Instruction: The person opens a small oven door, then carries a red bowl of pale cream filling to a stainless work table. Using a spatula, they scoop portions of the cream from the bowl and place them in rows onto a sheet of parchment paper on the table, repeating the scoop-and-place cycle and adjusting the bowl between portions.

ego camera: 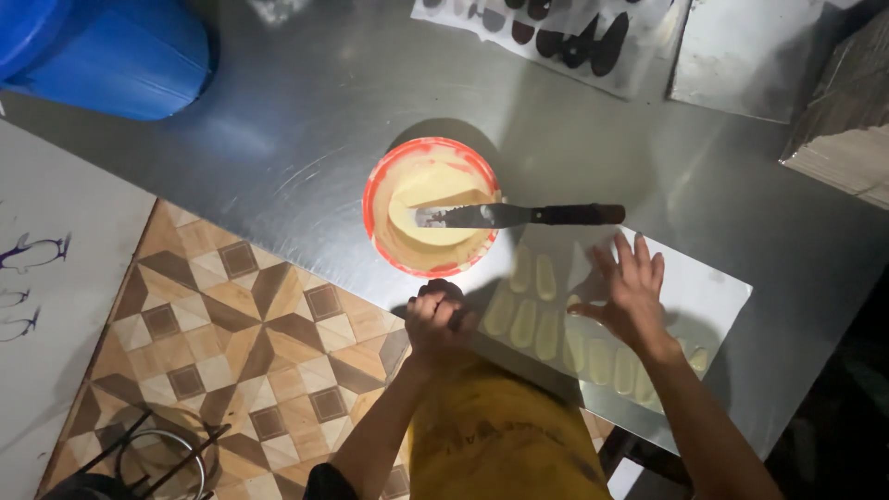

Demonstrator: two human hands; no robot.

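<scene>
Centrally on the steel desk (306, 120): one red-rimmed bowl (432, 206) of cream, one spatula (519, 216) lying across its rim. Right hand (632, 296), fingers spread open, presses one white sheet (713, 296) at the near edge, bearing roughly ten pale oval pieces (524, 322). Left hand (437, 322), fingers curled closed, grips the near edge.
</scene>
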